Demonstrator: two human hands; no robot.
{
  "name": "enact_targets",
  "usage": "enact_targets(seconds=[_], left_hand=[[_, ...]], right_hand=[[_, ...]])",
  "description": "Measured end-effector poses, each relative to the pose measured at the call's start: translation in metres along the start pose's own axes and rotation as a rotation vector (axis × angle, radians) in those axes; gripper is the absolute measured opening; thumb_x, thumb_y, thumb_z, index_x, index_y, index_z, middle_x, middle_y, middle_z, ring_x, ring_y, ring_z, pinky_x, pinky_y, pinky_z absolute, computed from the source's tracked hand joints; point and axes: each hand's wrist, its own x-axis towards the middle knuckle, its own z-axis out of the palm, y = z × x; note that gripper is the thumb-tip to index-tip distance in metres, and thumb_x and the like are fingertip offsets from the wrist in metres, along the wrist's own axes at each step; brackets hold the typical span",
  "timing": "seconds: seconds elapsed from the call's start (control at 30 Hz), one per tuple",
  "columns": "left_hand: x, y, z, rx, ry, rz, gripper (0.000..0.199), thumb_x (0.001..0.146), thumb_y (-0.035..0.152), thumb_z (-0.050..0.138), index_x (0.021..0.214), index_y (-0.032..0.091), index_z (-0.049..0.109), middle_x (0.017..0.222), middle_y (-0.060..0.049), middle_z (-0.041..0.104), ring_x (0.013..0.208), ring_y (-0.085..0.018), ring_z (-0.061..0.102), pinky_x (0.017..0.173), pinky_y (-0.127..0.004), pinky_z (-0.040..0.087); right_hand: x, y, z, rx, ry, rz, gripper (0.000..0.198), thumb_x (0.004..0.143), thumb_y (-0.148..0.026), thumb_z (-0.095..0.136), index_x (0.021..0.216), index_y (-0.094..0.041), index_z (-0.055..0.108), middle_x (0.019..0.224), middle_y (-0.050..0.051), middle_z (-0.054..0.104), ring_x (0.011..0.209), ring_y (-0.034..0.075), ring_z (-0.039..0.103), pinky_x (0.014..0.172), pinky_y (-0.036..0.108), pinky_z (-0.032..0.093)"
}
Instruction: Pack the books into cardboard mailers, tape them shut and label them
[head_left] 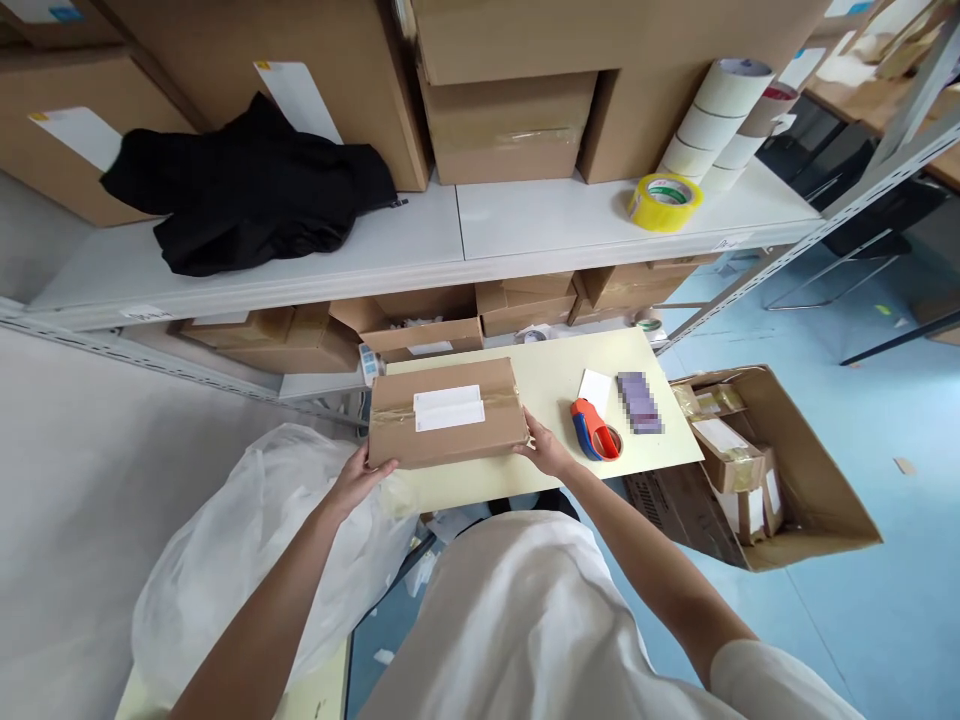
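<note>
A brown cardboard box (390, 400) with clear tape across its top and two white labels sits between my hands, over the left part of the pale yellow table (547, 365). My left hand (358, 482) grips its lower left corner, thumb along the front side. On the opposite end, my right hand (546, 447) holds the lower right corner with its fingers round the edge. Whether the box rests on the table or is slightly raised, I cannot tell. Right of it lie a red and blue tape dispenser (592, 432), a white card (595, 388) and a blurred purple item (639, 402).
A large open carton (825, 480) with several small taped boxes stands at the right. White translucent plastic (247, 540) bulges at the left. Across the front runs a shelf (517, 222) with cartons, black cloth (255, 190), yellow tape (665, 203) and label rolls (705, 120).
</note>
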Motion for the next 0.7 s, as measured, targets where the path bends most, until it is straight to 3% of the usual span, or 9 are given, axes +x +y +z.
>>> enact_targets(seconds=[0.13, 0.27, 0.5, 0.7], left_hand=[[0.008, 0.006, 0.0, 0.001, -0.033, 0.072, 0.081, 0.048, 0.057, 0.08, 0.114, 0.016, 0.059, 0.119, -0.014, 0.065, 0.112, -0.03, 0.059, 0.092, -0.037, 0.05], [0.025, 0.018, 0.003, 0.041, -0.013, 0.133, 0.073, 0.052, 0.061, 0.076, 0.107, 0.014, 0.062, 0.11, -0.014, 0.068, 0.101, -0.027, 0.064, 0.09, -0.037, 0.051], [0.051, 0.037, 0.033, 0.037, -0.014, 0.037, 0.058, 0.067, 0.059, 0.066, 0.104, 0.015, 0.065, 0.096, -0.009, 0.072, 0.091, -0.024, 0.068, 0.077, -0.031, 0.055], [0.089, 0.041, 0.038, 0.147, 0.062, -0.032, 0.04, 0.08, 0.046, 0.06, 0.105, 0.015, 0.065, 0.094, -0.01, 0.072, 0.084, -0.022, 0.069, 0.066, -0.027, 0.055]], right_hand=[[0.001, -0.011, -0.019, 0.048, 0.021, 0.028, 0.071, 0.08, -0.037, 0.06, 0.144, -0.025, 0.032, 0.132, 0.01, 0.057, 0.108, 0.023, 0.059, 0.087, 0.037, 0.051], [0.004, -0.038, -0.053, -0.103, 0.113, 0.161, 0.047, 0.089, -0.049, 0.045, 0.129, -0.025, 0.051, 0.114, 0.007, 0.067, 0.093, 0.021, 0.064, 0.082, 0.033, 0.05], [0.015, -0.053, -0.083, -0.343, 0.234, 0.428, 0.059, 0.09, -0.063, 0.026, 0.103, -0.02, 0.065, 0.097, 0.01, 0.07, 0.091, 0.024, 0.064, 0.075, 0.03, 0.046], [0.033, -0.047, -0.081, -0.295, 0.245, 0.517, 0.062, 0.09, -0.063, 0.026, 0.113, -0.019, 0.063, 0.104, 0.012, 0.069, 0.097, 0.025, 0.064, 0.08, 0.033, 0.046]])
